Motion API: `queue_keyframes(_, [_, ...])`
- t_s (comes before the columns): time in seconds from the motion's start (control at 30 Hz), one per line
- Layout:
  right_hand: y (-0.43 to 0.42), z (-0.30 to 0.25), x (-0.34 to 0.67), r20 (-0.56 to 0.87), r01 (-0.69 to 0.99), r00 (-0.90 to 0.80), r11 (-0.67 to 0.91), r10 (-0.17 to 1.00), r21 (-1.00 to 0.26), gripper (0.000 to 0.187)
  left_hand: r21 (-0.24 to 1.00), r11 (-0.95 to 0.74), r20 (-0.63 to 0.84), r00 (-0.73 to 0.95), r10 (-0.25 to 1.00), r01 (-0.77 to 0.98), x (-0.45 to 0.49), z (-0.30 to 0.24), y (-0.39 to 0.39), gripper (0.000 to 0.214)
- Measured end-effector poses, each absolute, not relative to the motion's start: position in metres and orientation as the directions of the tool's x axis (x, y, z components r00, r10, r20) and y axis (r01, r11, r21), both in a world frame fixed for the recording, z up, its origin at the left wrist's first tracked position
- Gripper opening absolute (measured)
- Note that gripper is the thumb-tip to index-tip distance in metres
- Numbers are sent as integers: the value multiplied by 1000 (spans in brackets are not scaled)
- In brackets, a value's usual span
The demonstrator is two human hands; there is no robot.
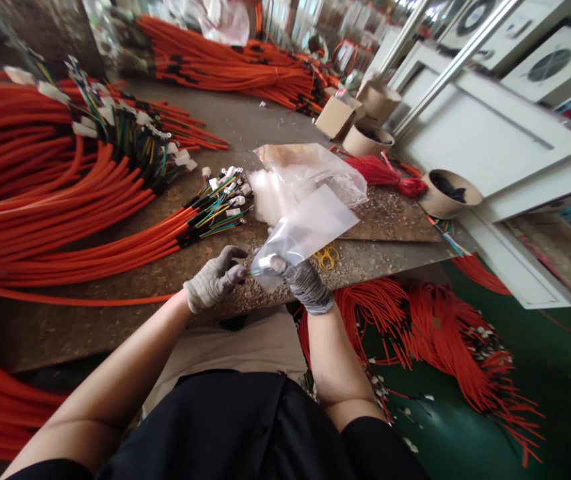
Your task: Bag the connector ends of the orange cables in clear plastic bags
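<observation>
My left hand, in a grey knit glove, is curled around the end section of an orange cable. The cable runs in from the left along the table's front edge and is partly hidden by the hand. Thin wires and a white connector at its end show at the mouth of a clear plastic bag. My right hand, also gloved, pinches the bag and the connector at the bag's near end. Beyond lies a stack of clear bags in a larger plastic wrapper.
Bundled orange cables with bare wire ends and connectors fill the left. Another bundle lies at the back. A yellow rubber-band clump, red ties and a cardboard tub sit rightward. Cables hang below the table edge.
</observation>
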State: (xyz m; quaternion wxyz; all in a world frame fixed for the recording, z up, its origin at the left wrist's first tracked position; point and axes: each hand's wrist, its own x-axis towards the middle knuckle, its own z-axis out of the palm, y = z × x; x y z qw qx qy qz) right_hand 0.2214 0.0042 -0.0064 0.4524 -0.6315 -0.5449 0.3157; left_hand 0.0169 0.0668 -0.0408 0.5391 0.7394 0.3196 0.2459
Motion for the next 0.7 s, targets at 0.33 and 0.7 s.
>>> queue_keyframes(0.33, [-1, -14, 220, 93, 314, 251, 10, 963, -949, 39, 975, -70, -59, 550, 833, 210, 26, -35, 67, 59])
queue_keyframes(0.7, [19, -15, 202, 48, -360, 10, 49, 999, -932, 59, 978, -65, -81, 652, 754, 197, 33, -38, 64, 72])
